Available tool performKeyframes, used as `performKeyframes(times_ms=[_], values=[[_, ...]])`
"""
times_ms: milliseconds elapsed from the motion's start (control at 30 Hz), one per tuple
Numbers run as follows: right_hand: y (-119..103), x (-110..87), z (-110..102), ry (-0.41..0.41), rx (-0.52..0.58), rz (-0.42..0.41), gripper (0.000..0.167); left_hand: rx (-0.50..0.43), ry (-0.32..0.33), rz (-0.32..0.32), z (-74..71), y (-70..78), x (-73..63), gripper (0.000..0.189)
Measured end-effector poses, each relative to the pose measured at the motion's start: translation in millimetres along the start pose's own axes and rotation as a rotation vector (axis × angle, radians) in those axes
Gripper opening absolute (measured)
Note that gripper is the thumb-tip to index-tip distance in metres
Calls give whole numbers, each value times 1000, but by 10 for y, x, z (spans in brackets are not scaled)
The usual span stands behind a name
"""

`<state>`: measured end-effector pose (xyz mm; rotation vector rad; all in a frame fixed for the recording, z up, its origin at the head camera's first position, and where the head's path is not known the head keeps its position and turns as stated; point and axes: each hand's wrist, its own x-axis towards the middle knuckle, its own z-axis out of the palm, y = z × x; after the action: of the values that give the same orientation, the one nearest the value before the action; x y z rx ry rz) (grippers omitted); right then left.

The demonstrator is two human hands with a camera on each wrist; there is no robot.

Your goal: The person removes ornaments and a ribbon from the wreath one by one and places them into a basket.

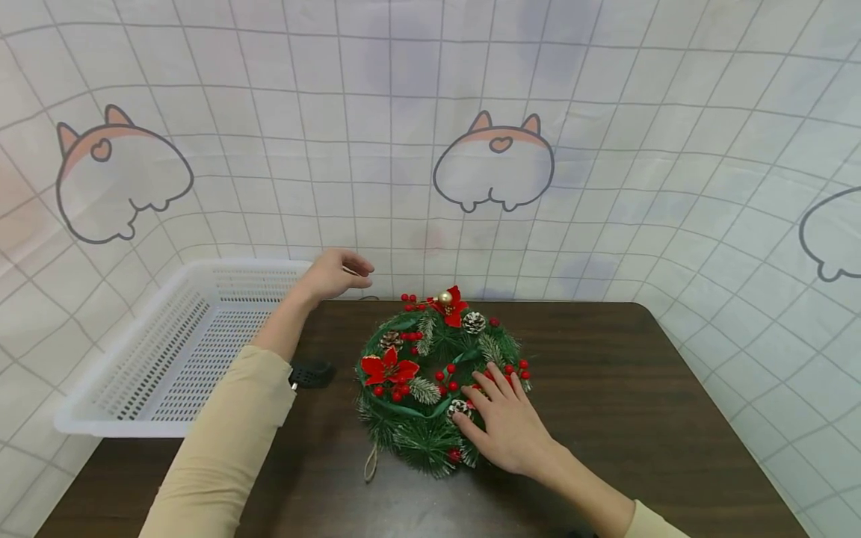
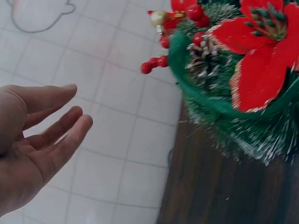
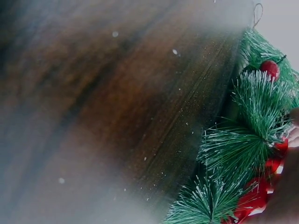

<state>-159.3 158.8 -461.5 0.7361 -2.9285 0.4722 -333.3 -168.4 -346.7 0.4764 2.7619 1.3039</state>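
While the wreath (image 1: 425, 439) lies partly under the spread right hand (image 1: 506, 424), the relaxed left hand (image 1: 334, 275) hovers nearby.

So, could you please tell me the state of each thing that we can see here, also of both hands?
Wreath: lying down, decorated side up.
Twine loop: sticking out from the wreath's near left edge.
White basket: upright, open at the top, partly hidden by the left arm.
Left hand: raised, fingers slightly bent, holding nothing.
Right hand: resting on the wreath's right side, fingers spread.
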Motion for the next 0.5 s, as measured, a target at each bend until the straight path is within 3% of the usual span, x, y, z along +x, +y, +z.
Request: performKeyframes(times_ms=[500], values=[[2,-1,-6,-4,6,-4,60,-19,-71,0,404,160,244,29]])
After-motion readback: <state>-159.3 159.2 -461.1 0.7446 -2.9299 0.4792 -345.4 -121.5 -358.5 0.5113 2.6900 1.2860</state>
